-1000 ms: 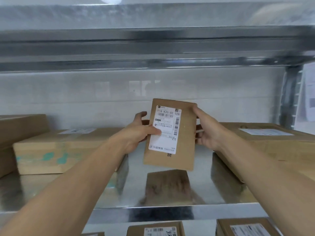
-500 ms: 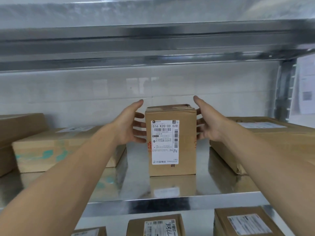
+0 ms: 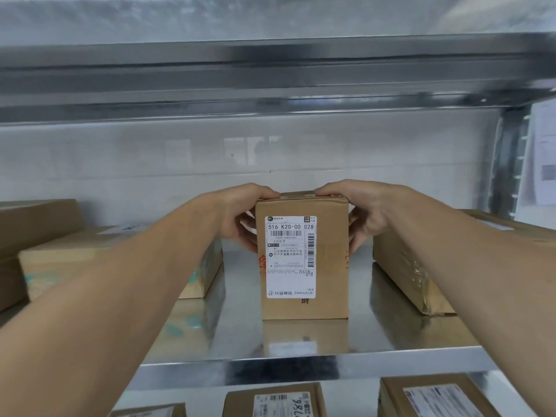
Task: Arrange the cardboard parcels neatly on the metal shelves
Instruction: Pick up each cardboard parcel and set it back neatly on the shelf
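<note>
Fingers of the left hand (image 3: 240, 219) and right hand (image 3: 365, 215) vanish behind the upright parcel (image 3: 331, 266), whose label (image 3: 290, 257) has unreadable small print. The left forearm (image 3: 135, 296) hides part of the flat parcel (image 3: 66, 266); the bottom edge crops the lower parcels (image 3: 240, 401)

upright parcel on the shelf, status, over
Left grip and right grip clasp parcel at top corners. Parcel upright on shelf, label out. Left flat box and right flat box clear of it.

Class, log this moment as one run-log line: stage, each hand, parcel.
stage: parcel stands on metal shelf | left hand: grips its top left | right hand: grips its top right | parcel: upright, label facing out
</note>
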